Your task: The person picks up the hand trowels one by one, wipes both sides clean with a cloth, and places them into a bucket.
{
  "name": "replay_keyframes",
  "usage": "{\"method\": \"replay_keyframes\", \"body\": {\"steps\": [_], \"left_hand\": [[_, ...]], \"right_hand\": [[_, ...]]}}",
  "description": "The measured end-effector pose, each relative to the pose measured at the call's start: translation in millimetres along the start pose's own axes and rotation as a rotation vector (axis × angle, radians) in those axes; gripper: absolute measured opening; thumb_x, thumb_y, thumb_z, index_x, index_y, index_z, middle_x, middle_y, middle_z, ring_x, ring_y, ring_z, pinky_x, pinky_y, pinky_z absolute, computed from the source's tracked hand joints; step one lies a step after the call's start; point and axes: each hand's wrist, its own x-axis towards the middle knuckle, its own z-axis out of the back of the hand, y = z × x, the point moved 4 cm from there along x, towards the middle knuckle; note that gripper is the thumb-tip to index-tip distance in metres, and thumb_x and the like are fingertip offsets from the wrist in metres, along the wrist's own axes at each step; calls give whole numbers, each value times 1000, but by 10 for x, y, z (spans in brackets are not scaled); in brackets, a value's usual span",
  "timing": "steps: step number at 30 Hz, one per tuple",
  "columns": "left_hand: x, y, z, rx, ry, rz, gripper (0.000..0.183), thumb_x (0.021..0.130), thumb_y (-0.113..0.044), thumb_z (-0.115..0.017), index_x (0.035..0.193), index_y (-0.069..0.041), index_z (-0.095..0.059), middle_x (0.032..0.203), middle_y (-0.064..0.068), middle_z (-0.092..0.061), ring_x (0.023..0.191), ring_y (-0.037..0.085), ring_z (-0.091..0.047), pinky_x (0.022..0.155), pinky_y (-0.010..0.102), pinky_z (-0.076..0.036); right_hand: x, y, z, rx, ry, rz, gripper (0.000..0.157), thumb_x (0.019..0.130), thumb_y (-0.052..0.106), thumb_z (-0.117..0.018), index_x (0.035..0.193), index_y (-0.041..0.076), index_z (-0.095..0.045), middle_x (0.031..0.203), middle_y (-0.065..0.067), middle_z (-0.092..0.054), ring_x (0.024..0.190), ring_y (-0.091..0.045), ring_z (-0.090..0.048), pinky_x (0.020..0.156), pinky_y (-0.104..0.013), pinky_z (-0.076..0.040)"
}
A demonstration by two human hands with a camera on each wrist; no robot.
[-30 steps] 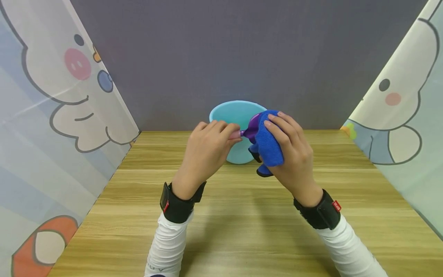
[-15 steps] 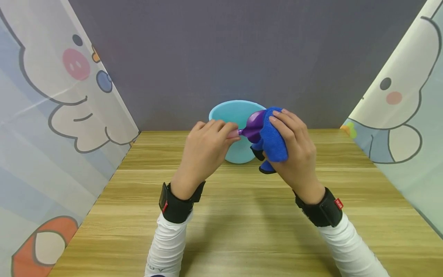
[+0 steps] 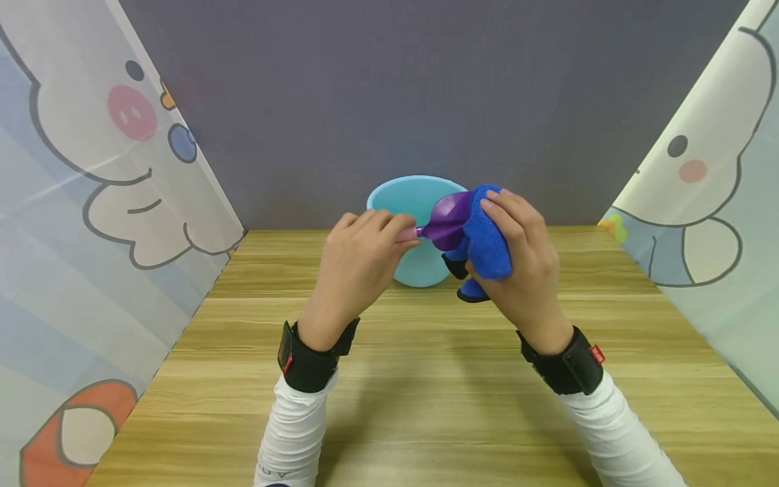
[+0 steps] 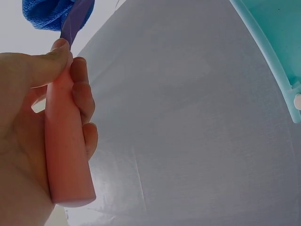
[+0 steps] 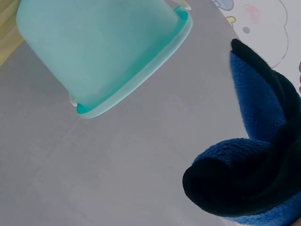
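My left hand [image 3: 359, 267] grips the pink handle [image 4: 68, 141] of a toy shovel, with the thumb laid along its upper end. The shovel's purple blade [image 3: 445, 220] points right, in front of the bucket in the head view. A blue cloth [image 3: 489, 243] with a black edge is bunched in my right hand [image 3: 523, 274], its fingers curled over it. The cloth covers the blade's far end. In the right wrist view, loose folds of the cloth [image 5: 256, 94] hang out, showing a dark side.
Behind the hands, a light blue bucket [image 3: 389, 196] stands on the wooden table [image 3: 414, 406] near the grey back wall [image 3: 389, 101]. Cartoon-printed panels [image 3: 122, 203] rise along both sides.
My right hand and the cloth have slid right and slightly away along the blade, baring more of the purple. The left hand stays almost in place on the handle.
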Motion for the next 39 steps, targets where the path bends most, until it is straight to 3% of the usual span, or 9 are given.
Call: {"method": "replay_keyframes", "body": {"steps": [4,12,29,39], "left_hand": [[-4,-1,3,4,2,1,21,98,-31,-68,110,-14,-73,93,1,-73,83,18,-70,72,33,-48],[-4,0,2,-3,-3,-5,21,98,-32,-68,109,-14,-72,93,0,-73,83,18,-70,72,33,-47],[-2,43,20,-12,-16,1,21,98,-31,-68,109,-14,-73,95,1,-75,85,18,-71,72,33,-48],[-1,48,31,-10,-25,5,21,98,-32,-68,108,-14,-73,94,1,-74,82,18,-69,71,33,-48]], "right_hand": [[0,4,-13,-2,-16,7,53,83,20,-82,130,8,-60,135,-17,-63,130,-38,-59,113,-49,-46],[0,22,-19,-28,-6,-2,56,80,8,-82,130,9,-59,137,-16,-62,131,-36,-58,112,-51,-46],[15,1,-17,-29,-40,-6,49,82,8,-80,128,11,-62,135,-15,-63,129,-36,-59,112,-49,-47],[13,-38,-5,-29,-48,-28,54,77,5,-81,127,11,-62,134,-17,-63,127,-39,-60,112,-48,-47]]}}
